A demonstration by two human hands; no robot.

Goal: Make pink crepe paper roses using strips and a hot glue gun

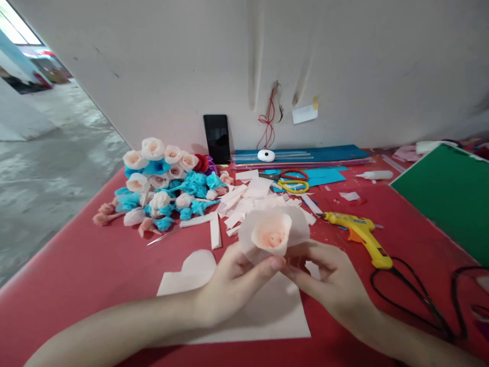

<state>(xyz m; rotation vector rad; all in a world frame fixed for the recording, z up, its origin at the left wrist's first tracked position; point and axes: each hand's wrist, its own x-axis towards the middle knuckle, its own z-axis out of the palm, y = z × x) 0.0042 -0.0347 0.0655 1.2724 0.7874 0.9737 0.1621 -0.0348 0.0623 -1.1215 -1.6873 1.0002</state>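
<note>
A pale pink paper flower (273,232) with a peach centre is held up in front of me, its wide outer petals flaring around a tighter cup. My left hand (239,280) pinches its base from the left, thumb pressed at the front. From the right, my right hand (324,272) also grips the underside with thumb and fingers together. Below both hands lies a sheet of pale paper (275,316) on the red tabletop. A rounded paper petal (199,262) rests at the sheet's upper left. The flower's lower end is hidden by my fingers.
Finished white, blue and pink flowers (164,183) are heaped at the left. Paper scraps (244,199) spread behind the hands, near scissors (293,181). A yellow glue gun (361,232) with a black cord lies right, beside a green board (446,199). A phone (217,137) leans on the wall.
</note>
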